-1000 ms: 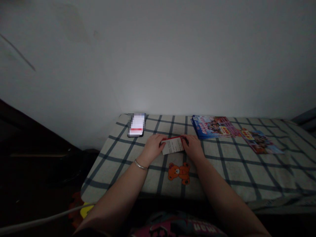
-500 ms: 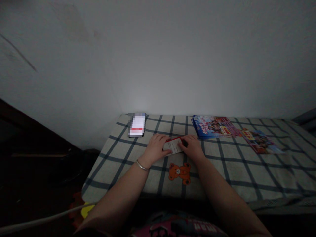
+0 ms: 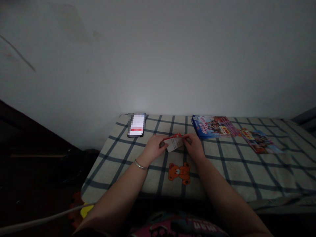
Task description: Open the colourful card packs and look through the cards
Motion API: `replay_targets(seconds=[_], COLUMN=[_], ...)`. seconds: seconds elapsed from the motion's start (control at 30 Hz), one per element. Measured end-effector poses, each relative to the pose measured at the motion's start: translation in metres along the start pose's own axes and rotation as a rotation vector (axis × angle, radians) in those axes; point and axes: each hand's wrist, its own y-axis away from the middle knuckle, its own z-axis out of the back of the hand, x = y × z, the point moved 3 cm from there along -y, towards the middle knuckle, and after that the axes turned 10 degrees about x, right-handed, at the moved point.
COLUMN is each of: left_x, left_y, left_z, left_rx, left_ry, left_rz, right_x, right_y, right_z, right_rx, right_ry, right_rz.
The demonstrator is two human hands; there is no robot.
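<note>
Two hands, left hand at nine o'clock, right hand at three, pinch white-and-red card, twelve o'clock from bear picture. Card tips more than before, more red shows; seems still being worked.

Phone left of card, magazines right

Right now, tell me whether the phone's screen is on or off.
On: the phone beyond the left hand glows white, with a red band near its lower end.
</note>
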Motion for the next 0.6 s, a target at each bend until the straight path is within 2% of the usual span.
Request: replay_targets(seconds=[0.13,0.43,0.6], left_x=[-0.002,-0.006,-0.011], left_y=[-0.001,0.000,0.002], left_z=[0.003,0.009,0.010], left_rx=[-0.015,-0.255,-0.231], left_ry=[0.010,-0.044,-0.091], left_rz=[-0.060,-0.226,-0.303], right_x=[0.000,0.000,0.001], right_y=[0.001,0.001,0.002], right_z=[0.002,0.000,0.002], right_rx=[-0.036,-0.034,-0.021], right_ry=[-0.018,-0.069,-0.093], right_rz=[0.006,0.050,0.042])
